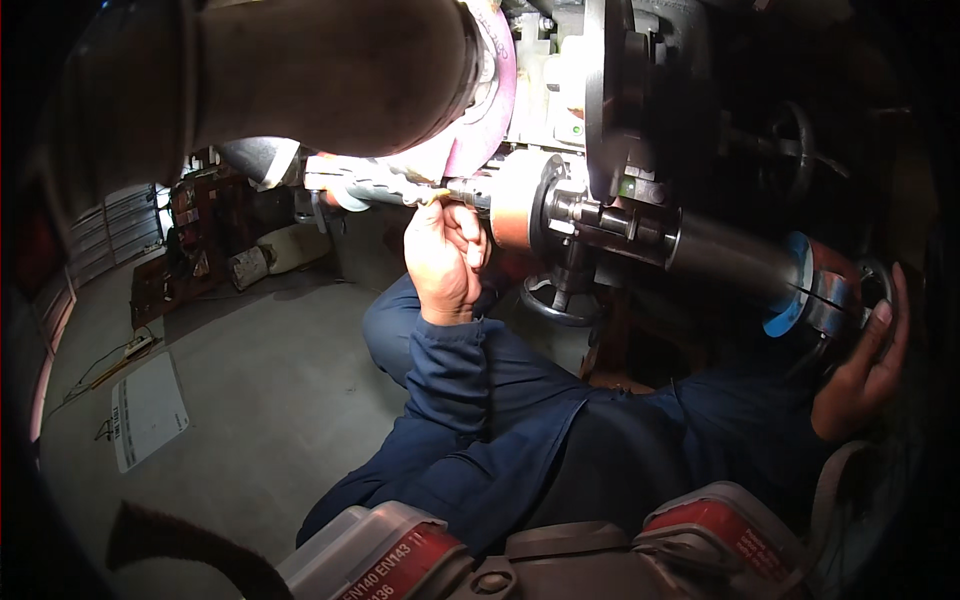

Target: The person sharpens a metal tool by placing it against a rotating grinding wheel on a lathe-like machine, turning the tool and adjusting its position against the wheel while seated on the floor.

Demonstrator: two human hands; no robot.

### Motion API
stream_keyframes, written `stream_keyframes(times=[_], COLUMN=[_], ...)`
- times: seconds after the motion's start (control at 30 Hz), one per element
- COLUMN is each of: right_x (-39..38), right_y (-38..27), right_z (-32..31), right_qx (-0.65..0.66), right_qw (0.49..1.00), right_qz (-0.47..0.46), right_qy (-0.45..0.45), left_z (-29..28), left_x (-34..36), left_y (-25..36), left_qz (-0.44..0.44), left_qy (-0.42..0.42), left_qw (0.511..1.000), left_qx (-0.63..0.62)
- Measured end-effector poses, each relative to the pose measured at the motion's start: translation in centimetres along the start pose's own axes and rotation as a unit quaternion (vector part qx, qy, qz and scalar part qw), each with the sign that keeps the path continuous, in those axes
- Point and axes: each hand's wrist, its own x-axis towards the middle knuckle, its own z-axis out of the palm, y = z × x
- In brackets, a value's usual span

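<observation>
My left hand [445, 262] is raised beside the machine's spindle line, its fingers curled and the thumb and forefinger pinched at a small yellowish tip. What exactly they grip is too small to make out. Just right of the fingers, a slim metal shaft [468, 190] runs into an orange round housing [515, 200]. Above, a pink grinding wheel [497, 95] shows behind a big dark cylindrical cover [330, 75]. At the far right, my right hand [858, 385] is closed around the rim of a dark handwheel [880, 285], at the end of a cylinder with a blue ring [790, 285].
Below the housing hangs another handwheel [562, 302], near my knee. A third handwheel [795, 150] stands in shadow at the upper right. On the floor lie a white panel [148, 410] and cables [95, 375]. Respirator filters [395, 550] fill the lower edge.
</observation>
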Motion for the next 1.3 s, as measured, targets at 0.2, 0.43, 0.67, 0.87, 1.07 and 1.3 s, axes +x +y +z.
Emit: stream_keyframes(times=[0.2, 0.43, 0.67, 0.87, 1.07, 1.3], right_x=[0.4, 1.3, 0.8, 0.3, 0.4, 0.9], right_y=[-0.3, 0.0, 0.8, -0.1, -0.8, -1.1], right_z=[-0.4, -1.2, -0.8, -0.7, 0.3, -0.1], right_qx=[-0.018, -0.028, -0.017, -0.050, -0.049, -0.071], right_qw=[0.999, 0.994, 0.996, 0.993, 0.997, 0.997], right_qz=[0.036, 0.066, 0.065, 0.105, 0.056, 0.009], right_qy=[-0.030, -0.079, -0.056, -0.028, 0.016, -0.006], left_z=[0.6, 0.0, 1.1, 2.4, 2.5, 0.7], left_x=[-0.2, 0.4, 0.2, -0.2, 0.1, 0.1], left_y=[0.2, 0.6, -0.3, 0.4, 0.5, 0.2], left_qz=[0.011, -0.099, -0.008, -0.011, -0.042, -0.031], left_qy=[-0.022, -0.189, 0.013, -0.070, -0.007, -0.023], left_qw=[1.000, 0.975, 1.000, 0.997, 0.998, 0.999], left_qx=[0.013, -0.060, -0.026, -0.039, -0.037, 0.023])
